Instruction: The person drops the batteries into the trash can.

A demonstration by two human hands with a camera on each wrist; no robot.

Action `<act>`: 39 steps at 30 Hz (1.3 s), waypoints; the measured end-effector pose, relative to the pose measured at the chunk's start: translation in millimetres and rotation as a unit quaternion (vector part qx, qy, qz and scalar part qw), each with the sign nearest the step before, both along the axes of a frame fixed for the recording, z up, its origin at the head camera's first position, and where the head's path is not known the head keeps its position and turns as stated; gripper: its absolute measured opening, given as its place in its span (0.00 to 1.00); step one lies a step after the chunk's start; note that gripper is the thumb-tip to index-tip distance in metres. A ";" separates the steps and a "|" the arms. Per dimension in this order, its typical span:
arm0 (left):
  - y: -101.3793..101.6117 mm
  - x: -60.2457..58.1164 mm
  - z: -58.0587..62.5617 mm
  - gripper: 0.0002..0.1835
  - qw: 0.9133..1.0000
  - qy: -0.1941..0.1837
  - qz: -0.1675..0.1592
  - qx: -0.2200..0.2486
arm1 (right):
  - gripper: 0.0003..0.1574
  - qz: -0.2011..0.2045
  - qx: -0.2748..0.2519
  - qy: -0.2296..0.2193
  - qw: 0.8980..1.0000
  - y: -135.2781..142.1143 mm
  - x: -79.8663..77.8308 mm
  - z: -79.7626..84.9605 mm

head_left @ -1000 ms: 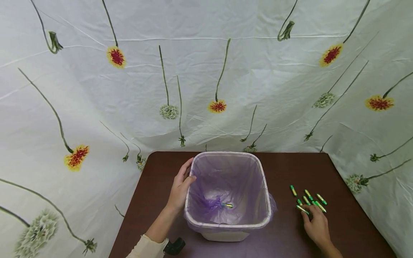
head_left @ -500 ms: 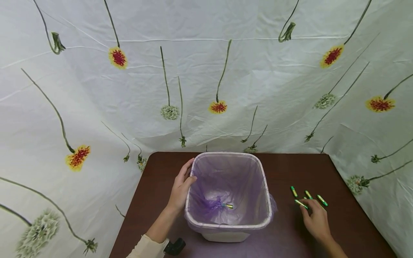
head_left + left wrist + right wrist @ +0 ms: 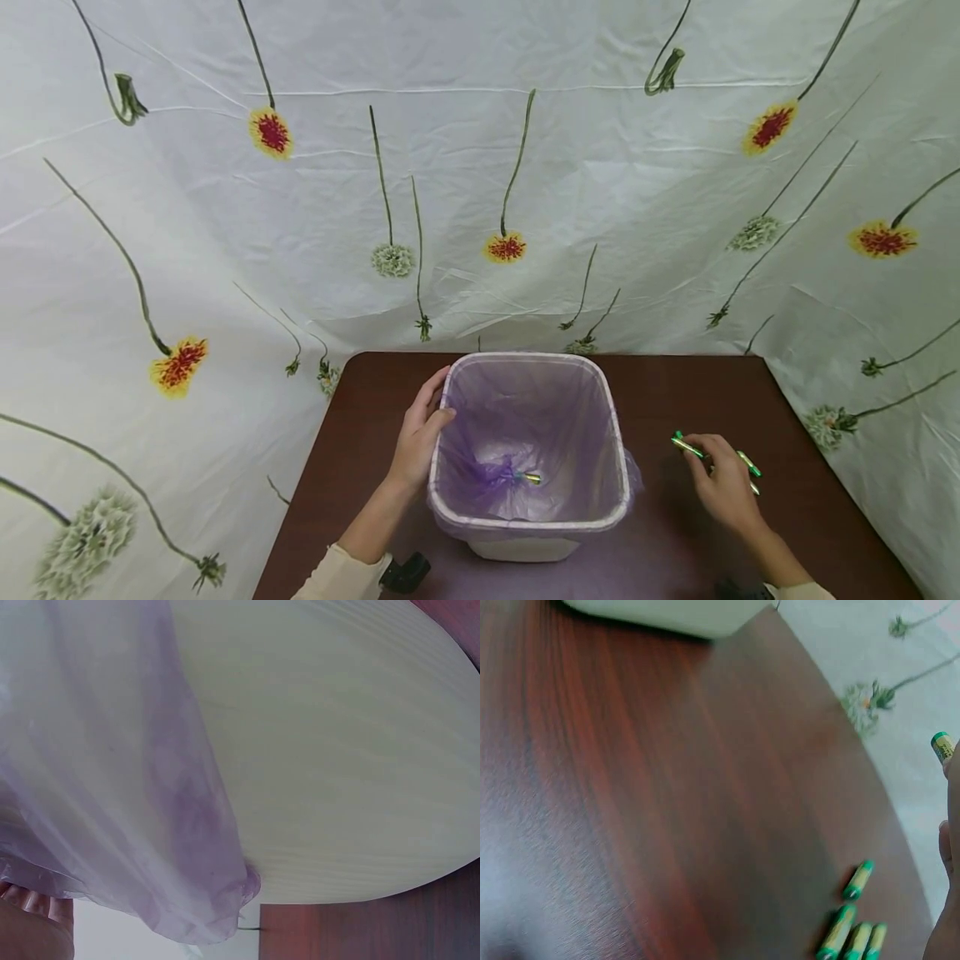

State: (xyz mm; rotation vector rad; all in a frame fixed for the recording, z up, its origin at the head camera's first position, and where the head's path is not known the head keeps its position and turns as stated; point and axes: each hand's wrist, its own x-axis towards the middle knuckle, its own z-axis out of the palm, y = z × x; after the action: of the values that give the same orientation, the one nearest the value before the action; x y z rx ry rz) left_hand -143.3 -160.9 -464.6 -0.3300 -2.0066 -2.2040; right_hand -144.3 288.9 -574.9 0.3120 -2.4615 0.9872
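Though well apart, left hand around the bin rim and right hand in a pinch on a battery

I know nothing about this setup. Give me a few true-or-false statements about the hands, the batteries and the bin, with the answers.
1. The left hand grips the rim of the bin. True.
2. The right hand is inside the bin. False: it is over the table, to the bin's right.
3. The right hand's fingers and thumb hold a battery. True.
4. No battery can be seen in the bin. False: one battery in the bin shows at the bottom.
5. The bin's liner is purple. True.
6. The backdrop is plain black. False: it is whitish, printed with flowers.
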 end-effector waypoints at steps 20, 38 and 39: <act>-1.0 1.2 -2.5 0.33 1.000 -0.006 -0.001 0.003 | 0.18 0.087 0.018 0.059 0.994 -25.4 -20.9 56.4; -0.9 -1.1 -0.9 0.31 1.000 0.013 0.001 -0.009 | 0.17 0.143 0.027 0.067 0.987 -46.9 -25.8 127.6; -0.9 -1.1 -1.0 0.31 1.000 0.013 0.001 -0.009 | 0.17 0.146 0.026 0.069 0.987 -48.5 -26.5 130.0</act>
State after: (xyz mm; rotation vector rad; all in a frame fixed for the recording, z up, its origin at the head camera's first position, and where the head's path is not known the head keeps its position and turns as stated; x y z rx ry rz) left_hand -144.4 -161.9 -465.6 -0.3576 -2.0136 -2.1710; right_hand -170.7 240.4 -445.0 0.7497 -2.3608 0.9804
